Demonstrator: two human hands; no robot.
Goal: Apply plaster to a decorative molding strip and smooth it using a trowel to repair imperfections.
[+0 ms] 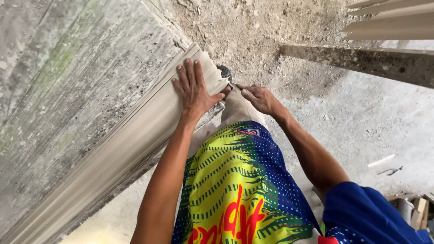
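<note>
Shorts [235, 190] below; left hand [194, 90] presses moulding [135, 140].

Moulding [113, 153] cut off bottom-left; foot [224, 72] mostly hidden.

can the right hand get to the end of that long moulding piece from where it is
Probably yes: the right hand sits right beside the end of the moulding, where the left hand lies flat, and nothing blocks the gap between them.
</note>
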